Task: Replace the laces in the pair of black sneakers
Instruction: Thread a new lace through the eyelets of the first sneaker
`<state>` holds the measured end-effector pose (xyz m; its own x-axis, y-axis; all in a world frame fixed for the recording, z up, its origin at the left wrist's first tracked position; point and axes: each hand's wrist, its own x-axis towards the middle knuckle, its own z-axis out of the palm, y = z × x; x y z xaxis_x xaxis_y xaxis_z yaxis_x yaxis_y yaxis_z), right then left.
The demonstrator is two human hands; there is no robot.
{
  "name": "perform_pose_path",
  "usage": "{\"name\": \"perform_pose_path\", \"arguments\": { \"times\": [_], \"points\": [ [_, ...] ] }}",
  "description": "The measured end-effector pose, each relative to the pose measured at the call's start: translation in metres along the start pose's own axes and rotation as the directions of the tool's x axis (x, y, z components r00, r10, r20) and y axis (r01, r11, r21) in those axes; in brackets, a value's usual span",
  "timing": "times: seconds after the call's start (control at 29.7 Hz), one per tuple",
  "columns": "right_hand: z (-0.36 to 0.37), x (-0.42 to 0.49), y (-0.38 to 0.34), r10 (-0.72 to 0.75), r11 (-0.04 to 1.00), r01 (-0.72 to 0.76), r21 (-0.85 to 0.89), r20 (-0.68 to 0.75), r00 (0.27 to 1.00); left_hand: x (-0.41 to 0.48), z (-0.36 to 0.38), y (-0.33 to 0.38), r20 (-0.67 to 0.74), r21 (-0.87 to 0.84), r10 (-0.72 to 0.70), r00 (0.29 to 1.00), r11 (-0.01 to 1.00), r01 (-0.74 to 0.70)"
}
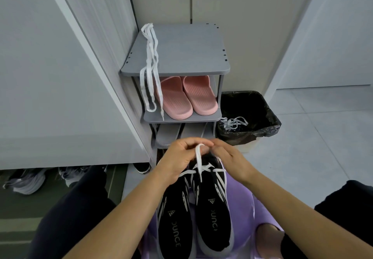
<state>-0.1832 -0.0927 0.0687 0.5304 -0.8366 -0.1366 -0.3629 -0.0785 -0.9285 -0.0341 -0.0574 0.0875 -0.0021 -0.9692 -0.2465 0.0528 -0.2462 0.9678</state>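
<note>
Item: pair of black Adidas sneakers (214, 228), side by side on what looks like a purple stool (242, 214) in front of the shoe rack (187, 52), toes toward it.

Item: white lace (198, 157), crossed through the eyelets nearest the toes. We cannot tell for certain which sneaker carries it. No other lacing shows on either one.

Our left hand (179, 159) and right hand (228, 157) both pinch a loop of this lace above the toes.

Item: second white lace (149, 66), unused, draped over the rack's top shelf.

Item: old laces (234, 122) in the lined bin (270, 121), just right of the rack.

We judge removal done and relacing barely begun. Most of one sneaker and all of the other remain.
</note>
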Motion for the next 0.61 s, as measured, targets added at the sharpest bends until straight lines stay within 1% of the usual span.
{"name": "perform_pose_path", "arguments": {
  "times": [0.03, 0.07, 0.13, 0.2, 0.27, 0.34, 0.37, 0.47, 0.51, 0.54, 0.57, 0.61],
  "points": [
    [0.0, -0.001, -0.005, 0.044, 0.997, -0.046, 0.064, 0.039, 0.998, -0.001, -0.001, 0.0, 0.018, -0.009, 0.009, 1.0, 1.0, -0.009],
    [-0.002, 0.0, -0.006, 0.069, 0.995, -0.073, 0.073, 0.056, 0.996, -0.001, -0.003, 0.002, 0.022, -0.015, 0.012, 1.0, 1.0, -0.011],
    [-0.009, 0.001, -0.003, 0.09, 0.992, -0.092, 0.091, 0.024, 0.996, 0.0, -0.009, 0.003, 0.011, -0.062, -0.025, 1.0, 0.998, 0.026],
    [-0.016, 0.004, 0.002, 0.097, 0.988, -0.09, 0.127, -0.047, 0.994, 0.001, -0.015, 0.001, 0.025, -0.184, -0.128, 0.991, 0.974, 0.13],
    [-0.025, 0.005, 0.005, 0.086, 0.992, -0.074, 0.099, -0.123, 0.989, 0.002, -0.018, 0.0, 0.075, -0.295, -0.253, 0.965, 0.918, 0.264],
    [-0.034, 0.004, 0.007, 0.058, 0.998, -0.055, 0.02, -0.171, 0.983, 0.001, -0.019, -0.003, 0.079, -0.301, -0.332, 0.94, 0.891, 0.34],
    [-0.037, 0.004, 0.011, 0.051, 0.997, -0.061, -0.047, -0.186, 0.981, 0.002, -0.02, -0.005, 0.057, -0.252, -0.344, 0.937, 0.903, 0.347],
    [-0.042, 0.003, 0.018, 0.074, 0.953, -0.124, -0.277, -0.184, 0.98, 0.002, -0.021, -0.01, -0.015, 0.024, -0.308, 0.951, 0.951, 0.309],
    [-0.04, 0.002, 0.018, 0.06, 0.934, -0.113, -0.34, -0.163, 0.985, 0.002, -0.02, -0.011, -0.027, 0.087, -0.286, 0.958, 0.954, 0.287],
    [-0.036, 0.001, 0.017, 0.019, 0.913, -0.071, -0.402, -0.131, 0.991, 0.002, -0.017, -0.012, -0.025, 0.142, -0.259, 0.965, 0.955, 0.26],
    [-0.03, 0.001, 0.018, -0.022, 0.902, -0.015, -0.432, -0.082, 0.996, 0.001, -0.014, -0.013, -0.01, 0.199, -0.229, 0.973, 0.953, 0.227],
    [-0.023, 0.001, 0.016, -0.036, 0.912, 0.021, -0.409, -0.03, 0.999, 0.001, -0.01, -0.013, 0.013, 0.256, -0.201, 0.98, 0.948, 0.191]
  ]
}}
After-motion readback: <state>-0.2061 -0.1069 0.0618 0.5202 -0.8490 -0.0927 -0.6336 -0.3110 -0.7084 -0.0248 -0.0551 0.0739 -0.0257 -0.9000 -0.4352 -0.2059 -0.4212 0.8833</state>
